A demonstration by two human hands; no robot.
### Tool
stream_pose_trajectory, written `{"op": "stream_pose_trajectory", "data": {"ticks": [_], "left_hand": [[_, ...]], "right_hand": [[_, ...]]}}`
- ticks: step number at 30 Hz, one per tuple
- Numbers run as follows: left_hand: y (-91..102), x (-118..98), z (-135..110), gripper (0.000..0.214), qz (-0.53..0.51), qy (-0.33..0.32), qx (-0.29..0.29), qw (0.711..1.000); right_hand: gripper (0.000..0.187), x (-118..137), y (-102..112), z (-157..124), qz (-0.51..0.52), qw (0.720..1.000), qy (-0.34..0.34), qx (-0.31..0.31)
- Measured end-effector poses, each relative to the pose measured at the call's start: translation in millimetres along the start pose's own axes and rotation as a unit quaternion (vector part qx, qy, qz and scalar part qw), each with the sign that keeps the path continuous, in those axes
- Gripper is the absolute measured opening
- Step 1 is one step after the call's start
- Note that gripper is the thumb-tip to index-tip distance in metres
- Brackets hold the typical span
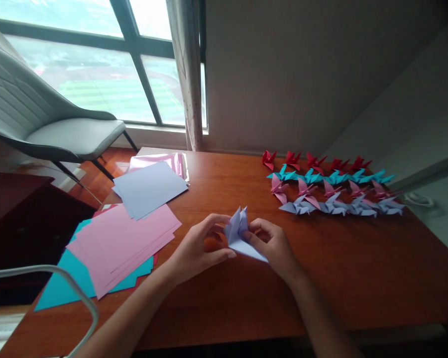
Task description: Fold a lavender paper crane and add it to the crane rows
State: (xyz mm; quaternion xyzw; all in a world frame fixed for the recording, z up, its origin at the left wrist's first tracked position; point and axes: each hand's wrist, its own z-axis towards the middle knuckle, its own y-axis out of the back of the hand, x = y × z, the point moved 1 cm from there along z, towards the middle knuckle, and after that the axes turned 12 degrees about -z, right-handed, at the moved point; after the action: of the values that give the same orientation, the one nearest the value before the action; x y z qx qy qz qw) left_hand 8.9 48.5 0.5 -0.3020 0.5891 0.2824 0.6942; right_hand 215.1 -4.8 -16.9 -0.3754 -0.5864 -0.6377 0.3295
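Note:
A partly folded pale lavender origami crane (236,229) stands in front of me, its narrow points up and one flat wing sloping down to the right. My right hand (271,241) pinches it, thumb over the near side at the base of that wing. On the other side my left hand (205,243) is curved around the crane's left edge, fingertips at the paper. Its thumb lies apart, just below the fold, leaving a wide gap between thumb and fingers. Some left fingertips are hidden behind the paper.
Rows of finished cranes sit at the back right: red (293,160), turquoise (309,176), pink (308,191) and lavender (332,205). Left on the wooden table (216,308) lie lavender sheets (155,189), pink sheets (134,238) and turquoise sheets (67,283). A grey chair (74,136) stands beyond.

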Motion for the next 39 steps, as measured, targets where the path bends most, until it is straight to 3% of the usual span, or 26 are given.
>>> {"op": "stream_pose_trajectory", "data": {"ticks": [5, 11, 16, 22, 30, 36, 39], "left_hand": [[-1.6, 10, 2, 0.069, -0.107, 0.059, -0.023, 0.992], [1.4, 13, 5, 0.075, -0.199, 0.131, 0.019, 0.971], [-3.1, 10, 6, 0.078, -0.2, 0.133, 0.018, 0.971], [-9.9, 8, 3, 0.057, -0.166, 0.121, 0.022, 0.978], [-6.6, 7, 3, 0.049, -0.148, 0.088, 0.001, 0.985], [-6.3, -2, 1, 0.059, -0.115, 0.084, 0.0, 0.99], [-5.8, -3, 2, 0.053, -0.11, 0.077, -0.008, 0.991]], "right_hand": [[0.023, 1, -2, 0, 0.009, 1.0, 0.009, 0.005], [0.024, 4, -1, -1, 0.0, 1.0, 0.022, -0.013], [0.024, 12, 1, -1, -0.019, 0.999, 0.032, -0.023], [0.021, 15, 1, -1, -0.049, 0.996, 0.064, -0.031], [0.006, 8, 3, -2, -0.02, 0.998, 0.064, -0.007], [0.021, 11, 4, -4, -0.003, 0.998, 0.066, 0.019], [0.022, 15, 6, -5, 0.008, 0.997, 0.062, 0.035]]}}
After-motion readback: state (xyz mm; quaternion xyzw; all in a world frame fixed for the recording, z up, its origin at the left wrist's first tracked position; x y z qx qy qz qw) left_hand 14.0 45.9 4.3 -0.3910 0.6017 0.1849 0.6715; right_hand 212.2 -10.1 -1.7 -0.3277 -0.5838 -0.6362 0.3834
